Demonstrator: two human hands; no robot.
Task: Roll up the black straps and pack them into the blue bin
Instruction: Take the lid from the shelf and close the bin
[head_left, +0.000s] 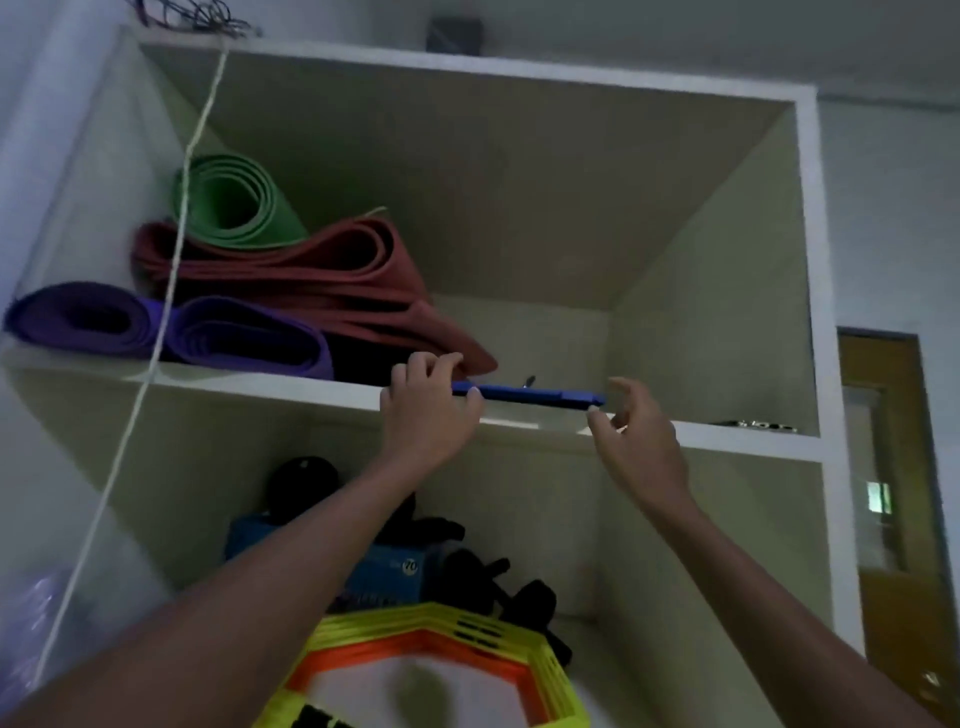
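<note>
Only the rim of the blue bin (530, 393) shows, as a thin blue band along the front edge of the upper shelf (260, 382). My left hand (428, 405) grips the bin's left corner, fingers curled over the rim. At the bin's right end my right hand (636, 431) hovers with fingers spread, the thumb tip just below the corner. A small dark metal piece (529, 381) pokes up above the rim. The bin's inside is hidden from below, so I cannot see any black straps in it.
Rolled mats lie on the upper shelf at left: green (234, 202), red (311, 270), purple (171, 327). The lower shelf holds a blue box (395, 569), black gear (467, 566) and yellow-orange hexagon rings (431, 660). A white cord (171, 280) hangs at left. A wooden door (893, 467) stands right.
</note>
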